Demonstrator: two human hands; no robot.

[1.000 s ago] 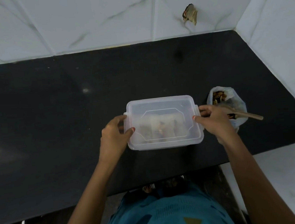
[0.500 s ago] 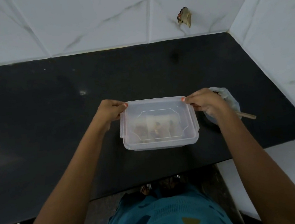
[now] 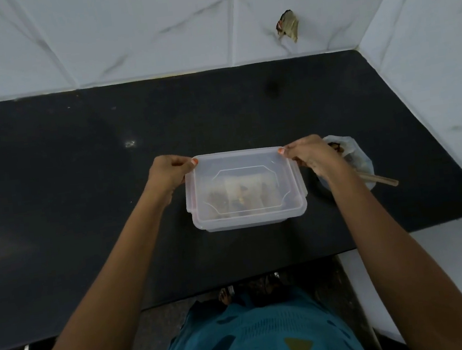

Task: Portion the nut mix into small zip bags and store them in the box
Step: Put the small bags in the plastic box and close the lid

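Clear, frosted plastic makes up the one box [image 3: 248, 221], which sits on the black table [image 3: 80, 177] straight in front of the person, near the front edge. One lid [image 3: 244, 163] of the same plastic lies on top of it, with an eight-sided outline moulded into its middle. Through the lid show pale small zip bags [image 3: 236, 194] with brown nut pieces inside; the haze of the plastic hides how many there are.

Two bare hands are on the box. The left grip [image 3: 167, 173] is clenched on the far left corner, thumb tip on the lid and fingers curled down beside the wall. The right grip [image 3: 312, 155] grasps the far right corner the same way, thumb on top and fingers curled at the side.

Just to the right of the box, partly behind the right wrist, stands one open plastic bag [image 3: 363, 159] holding dark nut mix. One wooden spoon [image 3: 380, 180] sticks out of it, its handle pointing right.

Behind the table rise white marbled wall tiles [image 3: 121, 29], and one brownish scrap [image 3: 288, 26] clings to them. At the bottom is a teal patterned garment [image 3: 257, 338].
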